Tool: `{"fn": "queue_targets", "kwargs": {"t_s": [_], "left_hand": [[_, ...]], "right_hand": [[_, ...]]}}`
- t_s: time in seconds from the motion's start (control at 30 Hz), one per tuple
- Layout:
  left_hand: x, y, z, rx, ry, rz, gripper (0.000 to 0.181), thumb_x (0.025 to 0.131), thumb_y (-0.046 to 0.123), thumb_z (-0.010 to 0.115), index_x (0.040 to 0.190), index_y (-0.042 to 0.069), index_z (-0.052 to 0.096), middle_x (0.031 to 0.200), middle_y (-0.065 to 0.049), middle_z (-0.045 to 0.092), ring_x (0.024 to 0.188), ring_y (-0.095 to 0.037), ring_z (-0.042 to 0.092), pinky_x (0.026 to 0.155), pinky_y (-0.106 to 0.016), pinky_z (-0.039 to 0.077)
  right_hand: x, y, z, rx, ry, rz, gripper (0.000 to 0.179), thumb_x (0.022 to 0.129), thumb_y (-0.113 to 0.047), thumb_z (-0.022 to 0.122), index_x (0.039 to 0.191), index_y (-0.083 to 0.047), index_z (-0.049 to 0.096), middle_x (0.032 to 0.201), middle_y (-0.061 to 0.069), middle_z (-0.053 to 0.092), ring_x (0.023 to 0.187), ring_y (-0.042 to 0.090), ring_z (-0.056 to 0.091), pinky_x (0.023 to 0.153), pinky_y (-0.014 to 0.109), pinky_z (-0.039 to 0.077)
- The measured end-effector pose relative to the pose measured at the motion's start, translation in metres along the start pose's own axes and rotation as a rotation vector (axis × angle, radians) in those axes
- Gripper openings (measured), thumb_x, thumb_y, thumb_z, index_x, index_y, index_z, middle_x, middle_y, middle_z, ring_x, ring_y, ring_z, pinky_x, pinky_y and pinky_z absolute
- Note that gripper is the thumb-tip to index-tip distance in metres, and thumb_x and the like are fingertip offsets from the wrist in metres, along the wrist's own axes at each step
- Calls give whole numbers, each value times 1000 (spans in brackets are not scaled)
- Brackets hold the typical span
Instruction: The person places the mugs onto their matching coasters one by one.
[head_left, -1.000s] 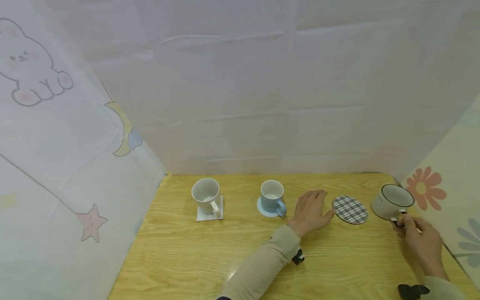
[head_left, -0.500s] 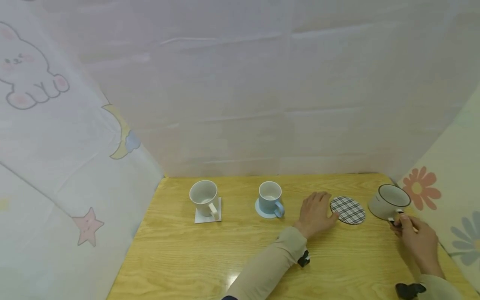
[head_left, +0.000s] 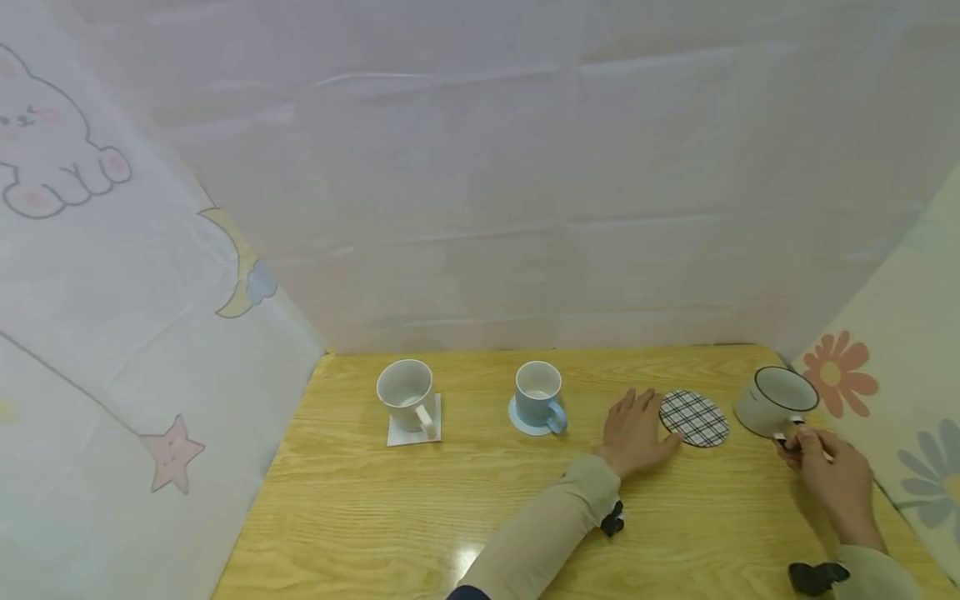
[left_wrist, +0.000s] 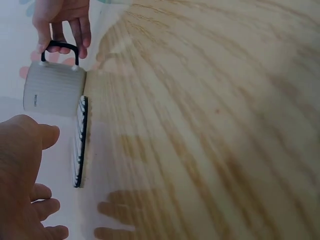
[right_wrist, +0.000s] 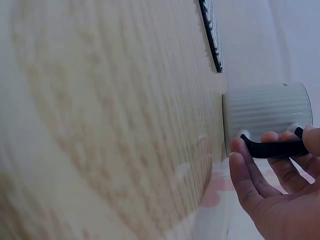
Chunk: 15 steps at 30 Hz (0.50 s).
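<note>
At the right of the table, my right hand (head_left: 836,477) grips the black handle (right_wrist: 275,149) of a white ribbed mug (head_left: 771,408) with a dark rim. The mug is upright, its handle toward me. Left of it lies a round black-and-white checked coaster (head_left: 694,419), seen edge-on in the left wrist view. My left hand (head_left: 636,435) is held palm down at the coaster's left side, thumb at its near edge and fingers spread, holding nothing. In the left wrist view the left fingers (left_wrist: 46,209) are loosely extended beside the coaster.
A blue-and-white cup (head_left: 537,395) stands on a round light-blue coaster (head_left: 525,427). Farther left, a white mug (head_left: 407,396) stands on a square white coaster (head_left: 397,435). Patterned sheets (head_left: 465,208) hang behind and beside the wooden table (head_left: 360,508).
My left hand has moved a little right, closer to the checked coaster. The right hand keeps its hold on the mug handle. The head view has shifted slightly.
</note>
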<state>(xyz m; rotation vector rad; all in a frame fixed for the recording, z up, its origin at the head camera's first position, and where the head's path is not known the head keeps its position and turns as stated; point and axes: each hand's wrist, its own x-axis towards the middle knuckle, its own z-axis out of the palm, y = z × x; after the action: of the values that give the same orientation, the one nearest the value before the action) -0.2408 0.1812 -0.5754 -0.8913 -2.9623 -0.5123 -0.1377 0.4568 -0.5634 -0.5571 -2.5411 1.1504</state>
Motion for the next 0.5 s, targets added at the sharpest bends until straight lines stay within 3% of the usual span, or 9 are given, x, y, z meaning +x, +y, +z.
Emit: {"fn": "queue_targets", "kwargs": {"t_s": [0.5], "left_hand": [[15, -7, 31, 23, -60, 9, 80, 106, 68, 45, 170, 22, 30, 176, 3, 30, 164, -21, 26, 134, -33, 23]], "right_hand": [[-2, -1, -1, -11, 13, -6, 53, 116, -37, 43, 108, 8, 69, 69, -34, 65, 67, -20, 57, 61, 5, 39]]}}
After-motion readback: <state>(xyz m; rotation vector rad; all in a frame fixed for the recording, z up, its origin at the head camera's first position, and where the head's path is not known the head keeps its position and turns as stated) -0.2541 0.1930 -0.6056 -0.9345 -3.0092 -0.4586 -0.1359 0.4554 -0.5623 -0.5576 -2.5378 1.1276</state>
